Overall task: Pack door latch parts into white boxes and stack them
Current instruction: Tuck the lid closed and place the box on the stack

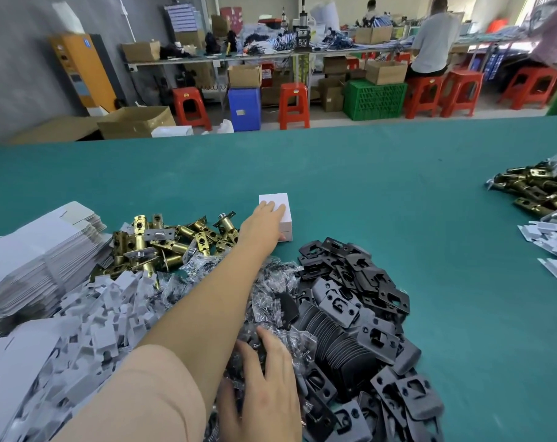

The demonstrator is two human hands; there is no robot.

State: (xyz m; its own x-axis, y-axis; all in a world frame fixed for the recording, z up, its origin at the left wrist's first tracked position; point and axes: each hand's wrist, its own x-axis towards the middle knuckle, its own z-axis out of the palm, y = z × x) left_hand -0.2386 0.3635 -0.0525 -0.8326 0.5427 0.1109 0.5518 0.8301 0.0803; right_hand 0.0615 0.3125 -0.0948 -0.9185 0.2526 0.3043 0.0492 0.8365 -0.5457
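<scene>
A closed box (275, 215) is being set down under the flat left hand (264, 221); next, a screw bag (270, 320) beneath the relaxed, spread right hand (267, 374) is to be taken.

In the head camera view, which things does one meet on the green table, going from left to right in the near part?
Stack of flat white box blanks → brass latch bolts → closed white box → black strike plates → second pile of latch bolts.

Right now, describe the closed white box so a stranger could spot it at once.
Start at the green table and find the heap of brass latch bolts left of centre. Just right of that heap, beyond the black plates, stands the white box under the left hand. It is the only folded-up carton; the others lie flat.
</scene>
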